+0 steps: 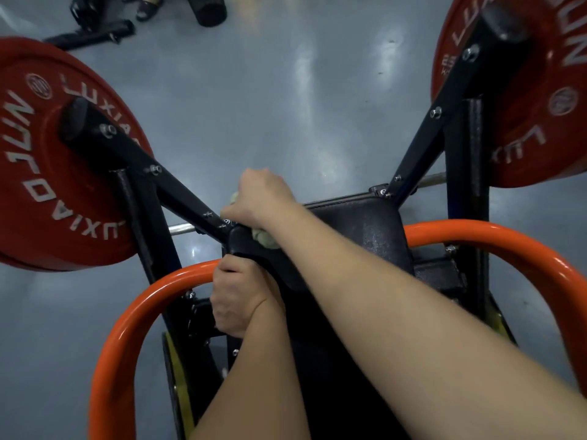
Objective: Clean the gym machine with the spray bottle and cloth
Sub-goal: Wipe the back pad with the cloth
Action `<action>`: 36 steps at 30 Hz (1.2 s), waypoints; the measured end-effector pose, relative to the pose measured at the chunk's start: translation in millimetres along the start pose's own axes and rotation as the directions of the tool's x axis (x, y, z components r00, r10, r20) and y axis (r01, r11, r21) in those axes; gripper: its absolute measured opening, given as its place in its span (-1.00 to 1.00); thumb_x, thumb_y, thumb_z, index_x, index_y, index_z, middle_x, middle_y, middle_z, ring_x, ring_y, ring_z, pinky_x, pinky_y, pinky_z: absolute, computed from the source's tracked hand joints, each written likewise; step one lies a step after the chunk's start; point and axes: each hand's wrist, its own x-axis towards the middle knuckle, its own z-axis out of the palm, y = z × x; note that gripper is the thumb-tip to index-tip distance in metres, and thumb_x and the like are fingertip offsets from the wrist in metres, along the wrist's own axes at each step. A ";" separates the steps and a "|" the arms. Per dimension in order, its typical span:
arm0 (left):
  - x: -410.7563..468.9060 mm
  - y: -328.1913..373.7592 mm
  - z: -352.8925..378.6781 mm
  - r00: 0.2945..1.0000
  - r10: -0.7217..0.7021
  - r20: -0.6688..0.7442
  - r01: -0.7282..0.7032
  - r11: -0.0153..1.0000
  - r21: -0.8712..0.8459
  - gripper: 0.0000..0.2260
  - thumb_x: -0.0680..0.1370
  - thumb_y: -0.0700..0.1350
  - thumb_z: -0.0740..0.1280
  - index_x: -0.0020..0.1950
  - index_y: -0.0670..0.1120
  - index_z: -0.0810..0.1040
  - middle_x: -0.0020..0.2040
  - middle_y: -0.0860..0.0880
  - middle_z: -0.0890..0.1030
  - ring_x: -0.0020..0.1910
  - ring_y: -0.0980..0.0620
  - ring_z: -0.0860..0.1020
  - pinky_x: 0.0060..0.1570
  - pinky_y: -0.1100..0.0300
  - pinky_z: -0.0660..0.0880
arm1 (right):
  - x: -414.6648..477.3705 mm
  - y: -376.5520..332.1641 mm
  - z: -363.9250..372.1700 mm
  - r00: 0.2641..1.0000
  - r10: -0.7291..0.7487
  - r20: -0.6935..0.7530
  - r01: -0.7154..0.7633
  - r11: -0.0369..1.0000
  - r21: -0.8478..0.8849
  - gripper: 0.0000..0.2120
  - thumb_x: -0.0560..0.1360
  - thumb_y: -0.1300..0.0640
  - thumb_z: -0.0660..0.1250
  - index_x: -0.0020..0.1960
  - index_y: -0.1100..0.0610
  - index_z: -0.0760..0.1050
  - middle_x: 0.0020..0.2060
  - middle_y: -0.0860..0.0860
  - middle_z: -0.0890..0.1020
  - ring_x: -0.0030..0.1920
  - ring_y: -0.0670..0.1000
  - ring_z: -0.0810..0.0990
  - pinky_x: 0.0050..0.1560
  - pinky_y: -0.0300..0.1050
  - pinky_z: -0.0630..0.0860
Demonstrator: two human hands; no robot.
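A pale green cloth [266, 240] is held in the right hand [262, 198], with the fingers curled round it. The cloth is pressed on the top left corner of the black pad [365, 230] of the gym machine [467, 173], where a black arm [178, 192] is bolted on. The edge of the pad is gripped by the left hand [235, 296], just beside the orange bar [143, 300]. One red plate [38, 173] is seen on the left side and one more [540, 122] on the right. A shiny grey floor [270, 106] is seen below. Some dark things [209, 7] are lying on it at the top, but what they are cannot be told.
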 end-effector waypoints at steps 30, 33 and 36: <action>-41.3 -58.1 -42.2 0.901 0.433 0.039 -0.309 0.701 -0.643 -0.79 0.58 -0.06 0.25 0.14 0.00 0.63 0.15 -0.02 0.55 0.16 0.02 0.53 0.27 -0.05 0.46 | -195.9 60.5 17.3 0.917 0.314 -0.247 -0.126 0.814 0.566 -0.82 0.47 0.00 0.39 -0.17 0.10 0.65 -0.19 0.00 0.67 -0.07 0.07 0.63 -0.06 -0.16 0.53; -64.4 -103.4 -76.2 0.814 0.469 0.342 0.017 0.570 -0.821 -0.74 0.56 0.06 0.34 0.16 0.02 0.70 0.20 -0.09 0.64 0.24 -0.02 0.59 0.33 -0.06 0.47 | -212.5 20.7 41.7 0.939 0.288 0.186 -0.269 0.285 0.920 -0.67 0.45 -0.16 0.38 -0.08 0.11 0.67 -0.15 0.03 0.72 -0.09 0.05 0.71 0.07 -0.05 0.64; -71.6 -133.8 -119.7 0.607 0.467 0.643 0.476 0.435 -0.765 -0.53 0.57 0.17 0.24 0.35 -0.08 0.59 0.27 -0.18 0.65 0.30 -0.14 0.60 0.30 -0.10 0.51 | -224.5 -2.8 68.8 0.908 0.203 0.367 -0.404 0.188 0.895 -0.52 0.32 -0.26 0.33 0.05 0.04 0.66 -0.08 0.08 0.71 -0.01 0.14 0.72 0.08 0.08 0.64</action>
